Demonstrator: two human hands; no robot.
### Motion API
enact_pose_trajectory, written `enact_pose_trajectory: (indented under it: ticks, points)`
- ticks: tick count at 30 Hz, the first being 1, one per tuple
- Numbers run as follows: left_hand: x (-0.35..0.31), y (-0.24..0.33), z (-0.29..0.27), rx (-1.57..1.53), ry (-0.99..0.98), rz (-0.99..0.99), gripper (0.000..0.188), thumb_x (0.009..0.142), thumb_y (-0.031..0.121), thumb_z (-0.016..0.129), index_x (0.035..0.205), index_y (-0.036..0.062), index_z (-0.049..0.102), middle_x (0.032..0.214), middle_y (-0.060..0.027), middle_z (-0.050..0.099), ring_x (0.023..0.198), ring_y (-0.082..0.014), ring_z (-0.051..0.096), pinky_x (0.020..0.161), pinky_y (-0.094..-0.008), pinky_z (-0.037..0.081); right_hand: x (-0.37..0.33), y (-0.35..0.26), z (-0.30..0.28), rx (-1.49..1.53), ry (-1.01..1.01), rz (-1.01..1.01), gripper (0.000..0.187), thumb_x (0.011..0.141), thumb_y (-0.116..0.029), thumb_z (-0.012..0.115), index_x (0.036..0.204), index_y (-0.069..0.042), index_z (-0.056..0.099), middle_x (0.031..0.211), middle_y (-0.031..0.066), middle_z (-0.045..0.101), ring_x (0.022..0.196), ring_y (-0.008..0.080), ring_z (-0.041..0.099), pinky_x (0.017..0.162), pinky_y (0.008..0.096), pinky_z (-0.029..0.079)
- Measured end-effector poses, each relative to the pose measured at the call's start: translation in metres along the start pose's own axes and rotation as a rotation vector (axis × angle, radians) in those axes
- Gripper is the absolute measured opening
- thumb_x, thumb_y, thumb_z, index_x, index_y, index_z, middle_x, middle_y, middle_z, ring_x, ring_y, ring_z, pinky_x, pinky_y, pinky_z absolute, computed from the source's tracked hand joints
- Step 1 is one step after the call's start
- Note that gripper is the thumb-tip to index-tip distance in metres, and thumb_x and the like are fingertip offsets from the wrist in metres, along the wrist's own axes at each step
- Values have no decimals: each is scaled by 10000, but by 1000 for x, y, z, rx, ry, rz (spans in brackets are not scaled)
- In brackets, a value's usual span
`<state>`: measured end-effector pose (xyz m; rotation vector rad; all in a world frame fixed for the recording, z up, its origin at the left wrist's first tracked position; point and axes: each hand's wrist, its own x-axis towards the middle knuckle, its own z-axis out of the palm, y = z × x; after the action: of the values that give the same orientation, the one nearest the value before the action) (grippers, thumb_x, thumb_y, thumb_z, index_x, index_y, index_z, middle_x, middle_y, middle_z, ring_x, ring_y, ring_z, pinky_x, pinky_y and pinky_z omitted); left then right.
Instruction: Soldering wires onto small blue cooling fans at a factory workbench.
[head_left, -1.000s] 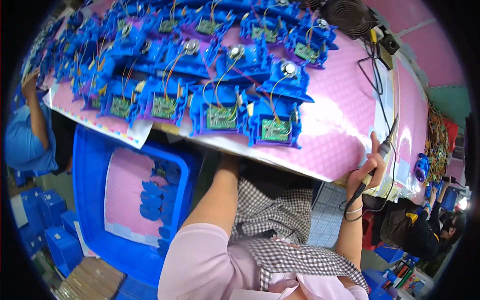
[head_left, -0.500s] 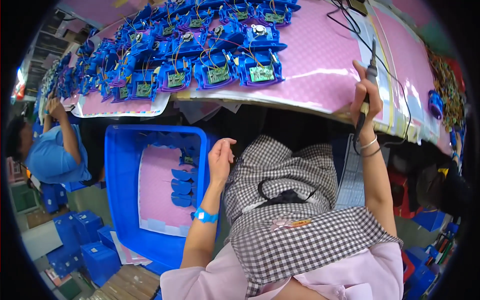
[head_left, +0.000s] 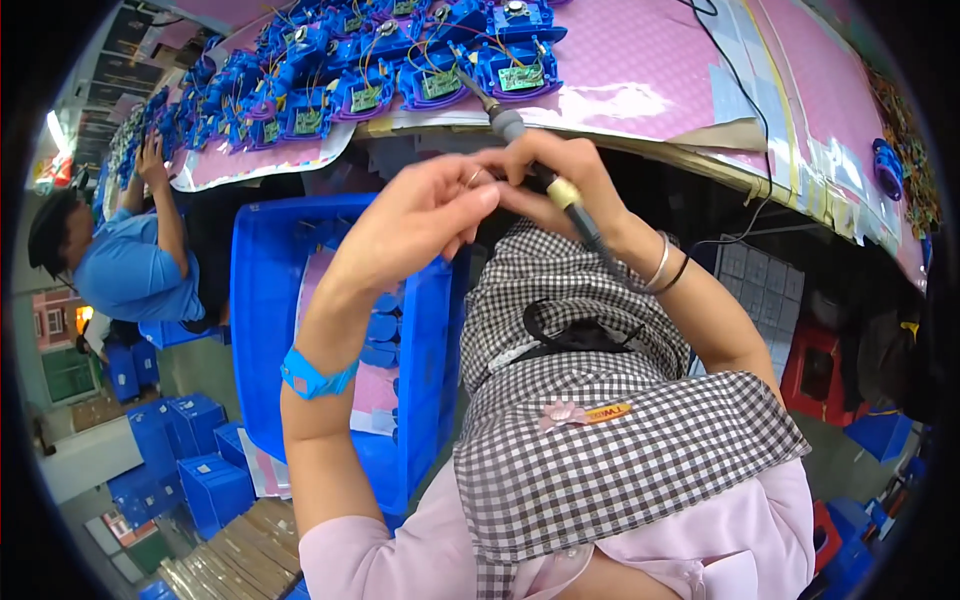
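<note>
My right hand (head_left: 580,180) is wrapped round a soldering iron (head_left: 508,123), its tip slanting up and left toward the blue plastic housings. Green circuit boards (head_left: 520,77) and thin wires show in the housings (head_left: 556,82) along the table's near edge. Close beside the right hand, my left hand (head_left: 415,215) is closed, its fingertips meeting those of the right in front of my lap. Whatever small thing may lie between the left fingers is hidden. The iron's cord (head_left: 765,150) runs over the table edge at the right.
A large blue tub (head_left: 245,330) with blue parts inside stands below the left forearm. Pink sheeting covers the table (head_left: 640,60). At the far left a co-worker in a blue shirt (head_left: 135,270) reaches to the same table. A red stool (head_left: 820,370) stands at the right.
My right hand has swung left with the soldering iron, from the right side of the table to in front of my lap. My left hand has risen to meet it, its fingers closing.
</note>
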<state>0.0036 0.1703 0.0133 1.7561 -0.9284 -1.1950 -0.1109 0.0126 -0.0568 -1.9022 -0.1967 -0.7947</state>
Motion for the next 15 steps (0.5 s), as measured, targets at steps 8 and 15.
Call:
enact_pose_trajectory:
  ticks: [8,15]
  points:
    - [-31,30,32,679,824,683,121,780,114,708,817,13,653,835,-133,603,747,-276,606,670,-358,484,-12,-6,-29,-214,258,-134,122,826,34,677,858,1,564,882,161,709,773,188,692,677,273,550]
    - [-16,-69,67,-949,21,-8,885,854,661,437,1383,-43,341,1355,-238,466,1251,-316,481,1047,-431,389,-28,-16,-49,-202,269,-260,250,826,11,686,798,-52,445,806,208,694,681,232,685,595,310,543]
